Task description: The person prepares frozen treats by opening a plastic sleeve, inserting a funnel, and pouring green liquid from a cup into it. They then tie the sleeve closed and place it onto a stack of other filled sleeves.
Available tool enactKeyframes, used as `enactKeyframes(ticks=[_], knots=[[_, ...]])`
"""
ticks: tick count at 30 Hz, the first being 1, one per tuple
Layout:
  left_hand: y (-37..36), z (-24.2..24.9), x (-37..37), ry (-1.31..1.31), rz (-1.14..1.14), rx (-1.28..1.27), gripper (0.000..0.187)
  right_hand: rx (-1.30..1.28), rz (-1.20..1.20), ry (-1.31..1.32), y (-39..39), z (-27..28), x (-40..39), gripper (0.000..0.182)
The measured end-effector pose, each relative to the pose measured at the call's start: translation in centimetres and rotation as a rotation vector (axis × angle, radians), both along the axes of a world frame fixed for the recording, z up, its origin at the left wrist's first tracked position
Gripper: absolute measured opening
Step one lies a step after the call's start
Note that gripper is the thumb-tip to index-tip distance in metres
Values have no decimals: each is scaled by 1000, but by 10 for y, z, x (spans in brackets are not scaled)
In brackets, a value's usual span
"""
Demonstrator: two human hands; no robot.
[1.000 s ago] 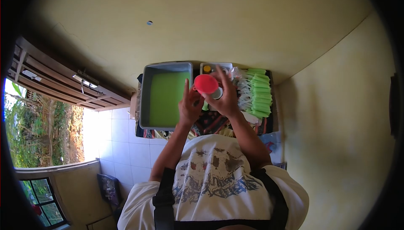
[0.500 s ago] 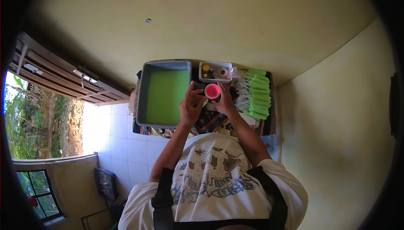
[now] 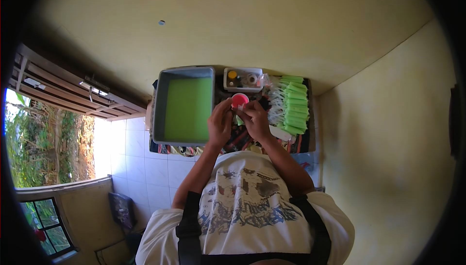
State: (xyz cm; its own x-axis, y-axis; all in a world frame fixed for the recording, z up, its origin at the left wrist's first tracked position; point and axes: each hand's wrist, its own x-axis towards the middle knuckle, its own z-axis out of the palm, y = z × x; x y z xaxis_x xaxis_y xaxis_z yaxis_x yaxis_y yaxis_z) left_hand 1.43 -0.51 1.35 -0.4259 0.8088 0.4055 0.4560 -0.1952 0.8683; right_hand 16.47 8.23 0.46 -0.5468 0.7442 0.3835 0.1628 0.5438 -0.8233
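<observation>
Near the middle of the table is a small pink cup point(image 3: 240, 100) with a pale rim, just beyond my fingertips. My left hand point(image 3: 221, 123) is closed at the cup's near left side, fingers pressed together. From the right, my right hand point(image 3: 257, 120) pinches close to it, with a bit of clear or whitish plastic between the two hands. A small green piece shows below their fingertips. What exactly each hand grips is too small to make out. A large grey tub point(image 3: 212, 107) of green liquid stands left of my hands.
Several filled green plastic tubes point(image 3: 295, 107) with whitish ends are stacked on the right. A white tray point(image 3: 243, 90) at the back holds a yellow-capped bottle and a roll. The wall rises behind the table; an open door point(image 3: 63, 85) is at the left.
Both hands have come together in front of the pink cup. The left fingers, spread before, are now closed, and the right hand has left the cup's side. The view has shifted slightly.
</observation>
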Motion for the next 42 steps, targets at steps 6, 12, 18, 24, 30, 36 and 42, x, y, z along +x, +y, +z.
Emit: enactKeyframes(ticks=[6,12,18,24,30,36,42], knots=[[4,-24,24,184,-99,1,39,-227,-1,20,-2,33,15,17],[22,-24,36,255,-70,117,22,-67,-61,-27,1,50,30,18],[29,-20,46,443,-62,180,14,-200,-229,106,-19,48,43,18],[28,-17,57,510,-38,196,19,-255,-295,348,-35,62,53,20],[28,-28,49,420,-86,107,23,-150,-266,175,-28,67,58,17],[-9,-17,53,-330,-151,-327,21,-128,-268,67,-24,68,64,16],[-5,-10,76,-1757,-460,-840,32,-63,-55,-48,-45,69,87,10]])
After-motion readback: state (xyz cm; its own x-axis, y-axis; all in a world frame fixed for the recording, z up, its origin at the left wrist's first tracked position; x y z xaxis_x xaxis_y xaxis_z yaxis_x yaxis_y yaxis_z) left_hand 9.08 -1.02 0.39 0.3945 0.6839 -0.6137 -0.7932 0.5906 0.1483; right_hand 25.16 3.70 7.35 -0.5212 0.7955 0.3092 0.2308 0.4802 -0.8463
